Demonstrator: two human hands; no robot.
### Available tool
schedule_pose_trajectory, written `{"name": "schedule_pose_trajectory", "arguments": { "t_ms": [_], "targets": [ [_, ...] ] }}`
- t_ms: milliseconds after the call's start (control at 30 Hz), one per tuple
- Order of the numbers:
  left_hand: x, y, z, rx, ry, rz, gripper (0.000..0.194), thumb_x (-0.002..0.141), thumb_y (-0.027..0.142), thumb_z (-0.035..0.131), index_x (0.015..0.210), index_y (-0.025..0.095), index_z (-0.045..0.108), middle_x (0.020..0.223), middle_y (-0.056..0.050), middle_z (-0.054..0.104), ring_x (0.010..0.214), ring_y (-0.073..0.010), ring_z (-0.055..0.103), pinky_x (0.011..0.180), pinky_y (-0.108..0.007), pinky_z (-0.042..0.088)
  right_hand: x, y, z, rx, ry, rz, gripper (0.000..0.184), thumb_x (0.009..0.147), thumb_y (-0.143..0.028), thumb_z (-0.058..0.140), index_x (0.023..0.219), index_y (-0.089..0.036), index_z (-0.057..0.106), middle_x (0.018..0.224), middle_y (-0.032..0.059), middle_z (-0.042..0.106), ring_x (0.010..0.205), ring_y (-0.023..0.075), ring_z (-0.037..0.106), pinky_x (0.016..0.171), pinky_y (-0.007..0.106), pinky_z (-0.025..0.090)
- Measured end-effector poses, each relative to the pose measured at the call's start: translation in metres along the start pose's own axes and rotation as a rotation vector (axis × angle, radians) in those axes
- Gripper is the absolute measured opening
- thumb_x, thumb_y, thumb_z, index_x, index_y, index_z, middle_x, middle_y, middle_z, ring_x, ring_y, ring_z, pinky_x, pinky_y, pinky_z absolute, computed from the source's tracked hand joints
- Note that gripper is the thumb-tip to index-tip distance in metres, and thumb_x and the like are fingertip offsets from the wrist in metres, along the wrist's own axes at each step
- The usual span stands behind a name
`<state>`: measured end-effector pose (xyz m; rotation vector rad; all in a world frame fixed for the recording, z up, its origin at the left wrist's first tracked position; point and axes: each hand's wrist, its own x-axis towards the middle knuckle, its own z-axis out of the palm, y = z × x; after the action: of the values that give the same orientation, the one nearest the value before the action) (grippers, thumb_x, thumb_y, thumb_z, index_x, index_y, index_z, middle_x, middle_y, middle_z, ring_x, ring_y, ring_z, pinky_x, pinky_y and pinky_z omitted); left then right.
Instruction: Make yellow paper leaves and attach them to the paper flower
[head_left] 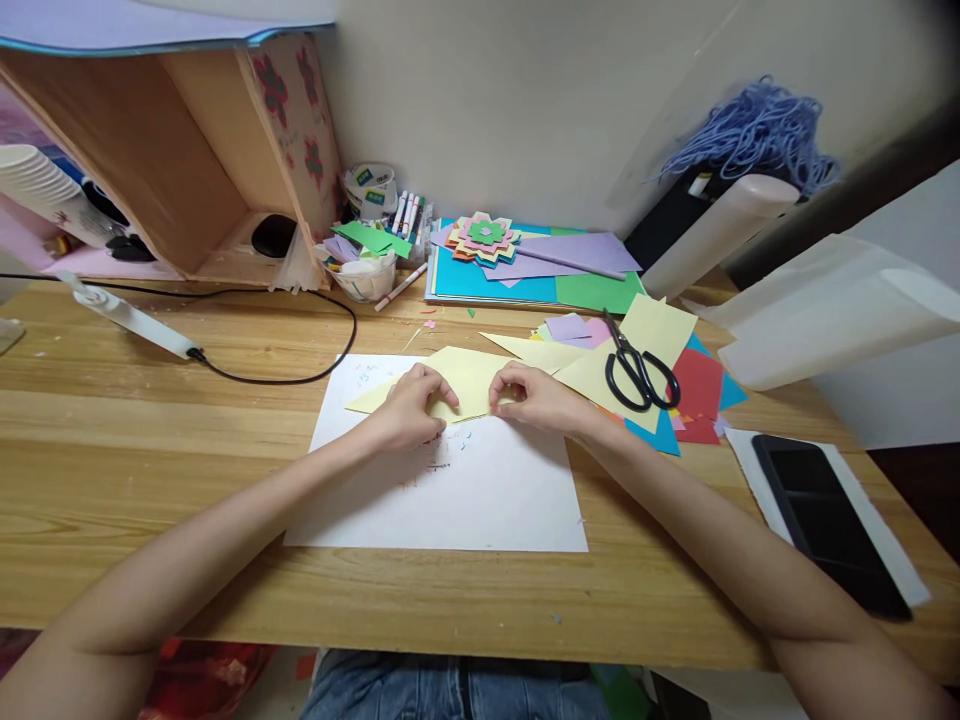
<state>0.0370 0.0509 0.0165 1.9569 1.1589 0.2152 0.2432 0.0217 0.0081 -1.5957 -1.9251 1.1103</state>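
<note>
Pinching yellow paper (474, 372) with the right hand (529, 396) on a white sheet (510, 495) bearing illegible scribbles (438, 466), resting the left hand (411, 408) on the paper with thumb and forefinger parted.

Bare-armed in blue jeans (382, 690)

The jeans show at six o'clock: mid-blue, mottled with paler fading and darker creases. A dark vertical strip (464, 685) runs down their middle, too poorly seen to tell whether it is a zip, a seam or a gap. The left forearm (247, 525), toward eight o'clock, and the right forearm (690, 505), toward four o'clock, are uncovered, both slender and tapering smoothly. The left hand (415, 405) and right hand (534, 397) are bare too, with slim fingers (441, 384).
</note>
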Motion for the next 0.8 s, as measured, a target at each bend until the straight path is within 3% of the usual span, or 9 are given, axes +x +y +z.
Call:
{"name": "schedule_pose_trajectory", "arguments": {
  "t_ms": [167, 300, 433, 567, 800],
  "targets": [
    [0.000, 0.000, -0.002, 0.011, -0.007, 0.015, 0.029, 0.056, 0.007, 0.055, 0.082, 0.019, 0.060, 0.094, -0.003, 0.045, 0.092, -0.0206, 0.047, 0.081, -0.033, 0.041, -0.007, 0.001, -0.005, -0.061, -0.024, -0.165, 0.013, 0.073, -0.017, 0.057, 0.084, -0.020, 0.063, 0.088, 0.0026, 0.054, 0.081, 0.0153, 0.052, 0.071, 0.028, 0.042],
    [0.000, -0.002, -0.001, 0.011, 0.003, 0.038, 0.027, 0.058, 0.009, 0.055, 0.082, 0.019, 0.060, 0.095, -0.003, 0.045, 0.090, -0.0200, 0.048, 0.079, -0.033, 0.042, -0.013, 0.003, 0.000, -0.169, 0.003, -0.445, 0.023, 0.079, -0.022, 0.057, 0.102, -0.023, 0.061, 0.098, 0.0056, 0.056, 0.093, 0.0179, 0.052, 0.080, 0.032, 0.044],
    [0.000, -0.003, -0.001, 0.004, 0.008, 0.061, 0.026, 0.059, 0.008, 0.055, 0.081, 0.019, 0.060, 0.095, -0.003, 0.046, 0.091, -0.0197, 0.048, 0.080, -0.033, 0.042, -0.012, 0.011, 0.011, -0.347, 0.046, -0.685, 0.020, 0.087, -0.022, 0.048, 0.100, -0.022, 0.063, 0.093, 0.0070, 0.061, 0.085, 0.0172, 0.055, 0.074, 0.032, 0.045],
    [0.000, -0.002, -0.003, 0.008, -0.016, 0.076, 0.028, 0.057, 0.005, 0.055, 0.080, 0.019, 0.060, 0.092, -0.003, 0.046, 0.092, -0.0195, 0.048, 0.081, -0.033, 0.042, -0.010, 0.018, 0.013, -0.542, 0.094, -0.800, 0.023, 0.090, -0.021, 0.043, 0.103, -0.024, 0.062, 0.091, 0.0062, 0.063, 0.081, 0.0166, 0.056, 0.069, 0.031, 0.044],
    [-0.001, 0.000, -0.005, 0.012, -0.036, 0.065, 0.030, 0.057, 0.004, 0.053, 0.081, 0.019, 0.061, 0.095, -0.003, 0.045, 0.096, -0.0206, 0.047, 0.087, -0.034, 0.041, -0.010, 0.013, 0.003, -0.735, 0.040, -0.911, 0.022, 0.089, -0.016, 0.042, 0.098, -0.019, 0.061, 0.088, 0.0064, 0.065, 0.080, 0.0181, 0.056, 0.067, 0.032, 0.044]
  ]
}}
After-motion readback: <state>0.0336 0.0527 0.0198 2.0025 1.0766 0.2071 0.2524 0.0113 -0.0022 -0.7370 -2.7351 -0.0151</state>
